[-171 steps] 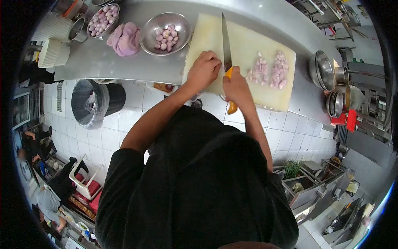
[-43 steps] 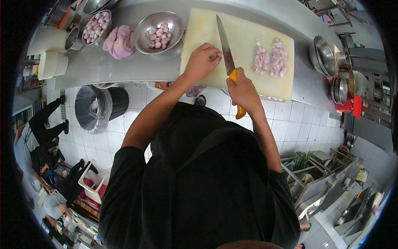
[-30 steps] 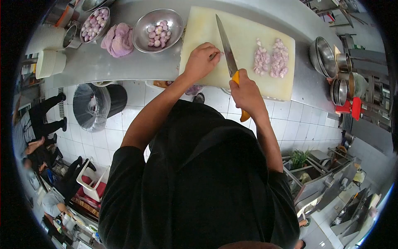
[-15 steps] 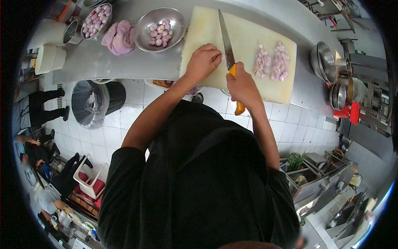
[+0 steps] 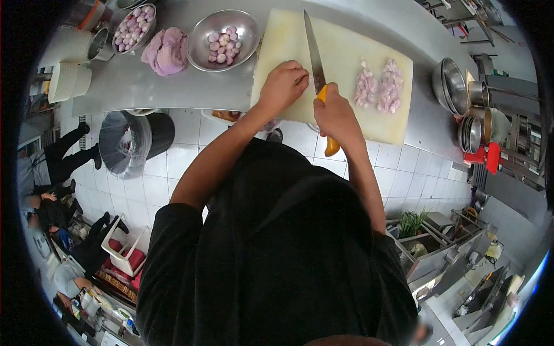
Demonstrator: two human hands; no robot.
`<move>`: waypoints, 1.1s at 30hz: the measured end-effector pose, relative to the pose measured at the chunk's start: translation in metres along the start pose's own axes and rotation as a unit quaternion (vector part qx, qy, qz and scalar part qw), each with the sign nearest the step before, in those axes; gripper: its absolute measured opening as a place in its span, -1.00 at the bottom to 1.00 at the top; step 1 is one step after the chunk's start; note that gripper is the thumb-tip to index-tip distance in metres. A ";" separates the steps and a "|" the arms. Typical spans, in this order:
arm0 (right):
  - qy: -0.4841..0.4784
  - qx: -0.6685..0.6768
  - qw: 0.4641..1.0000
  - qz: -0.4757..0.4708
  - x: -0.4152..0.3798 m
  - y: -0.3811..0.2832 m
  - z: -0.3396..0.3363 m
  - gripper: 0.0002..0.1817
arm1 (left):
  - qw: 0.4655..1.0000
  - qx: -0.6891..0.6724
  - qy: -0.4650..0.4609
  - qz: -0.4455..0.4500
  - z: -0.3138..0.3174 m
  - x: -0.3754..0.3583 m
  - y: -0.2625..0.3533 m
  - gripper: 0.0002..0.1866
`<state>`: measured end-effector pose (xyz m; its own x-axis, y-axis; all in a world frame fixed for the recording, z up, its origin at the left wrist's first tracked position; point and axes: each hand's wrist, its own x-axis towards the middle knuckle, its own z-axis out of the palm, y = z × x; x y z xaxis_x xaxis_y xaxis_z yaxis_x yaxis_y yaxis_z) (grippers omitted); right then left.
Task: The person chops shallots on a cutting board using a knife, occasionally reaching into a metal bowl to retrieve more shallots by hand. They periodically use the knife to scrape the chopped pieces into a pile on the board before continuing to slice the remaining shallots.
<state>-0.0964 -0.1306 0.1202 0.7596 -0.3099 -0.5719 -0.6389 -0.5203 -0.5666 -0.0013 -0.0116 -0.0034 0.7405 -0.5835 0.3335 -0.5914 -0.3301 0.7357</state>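
My right hand (image 5: pixel 334 113) is wrapped round the yellow handle of a kitchen knife (image 5: pixel 315 55). Its long blade points away from me over a pale cutting board (image 5: pixel 346 52). Just left of the blade, my left hand (image 5: pixel 284 85) rests on the board with curled fingers pinching a small shallot, mostly hidden by the fingertips. Two heaps of cut shallots (image 5: pixel 389 86) lie on the board's right part. Left of the board stands a metal bowl (image 5: pixel 199 36) with peeled shallots (image 5: pixel 223 46) in it.
A crumpled pink cloth (image 5: pixel 165 52) and another bowl of shallots (image 5: pixel 134 29) are on the steel counter (image 5: pixel 144 92). Metal bowls (image 5: pixel 453 86) stack at the right. Below the counter is a lined bin (image 5: pixel 124 144). Other people (image 5: pixel 66 144) are at the far left.
The knife handle and my right hand have shifted slightly left, towards my left hand. A person's legs at the far left have moved. The cut heaps look the same.
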 end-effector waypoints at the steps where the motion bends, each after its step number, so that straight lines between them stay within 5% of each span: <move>1: 0.029 -0.018 0.999 -0.040 0.010 0.015 0.010 -0.69 | 1.000 -0.004 0.004 0.001 0.001 0.001 -0.001 -0.84; 4: 0.127 -0.105 0.979 -0.120 0.034 0.030 0.039 -0.72 | 1.000 -0.024 0.014 -0.002 0.005 0.000 -0.002 -0.84; 8: -0.018 0.014 1.000 0.018 -0.003 -0.008 -0.004 -0.69 | 1.000 -0.019 -0.002 -0.006 0.001 0.001 -0.002 -0.85; 12: 0.111 -0.092 0.983 -0.114 0.031 0.027 0.038 -0.71 | 1.000 -0.014 0.020 0.008 0.002 0.004 0.001 -0.88; 16: -0.017 0.012 1.000 -0.001 -0.003 -0.004 0.002 -0.69 | 1.000 -0.009 0.007 0.003 0.001 0.000 0.001 -0.88; 20: 0.092 -0.079 0.989 -0.087 0.035 0.034 0.040 -0.68 | 1.000 -0.011 0.020 0.012 0.003 0.001 0.000 -0.87; 33: 0.057 -0.005 0.997 -0.057 -0.001 0.014 -0.015 -0.74 | 0.997 -0.054 0.014 -0.050 0.002 0.000 0.001 -0.83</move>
<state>-0.1042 -0.1495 0.1220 0.8363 -0.3367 -0.4327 -0.5471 -0.5643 -0.6183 -0.0027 -0.0135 -0.0035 0.8037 -0.5296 0.2711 -0.4780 -0.3035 0.8243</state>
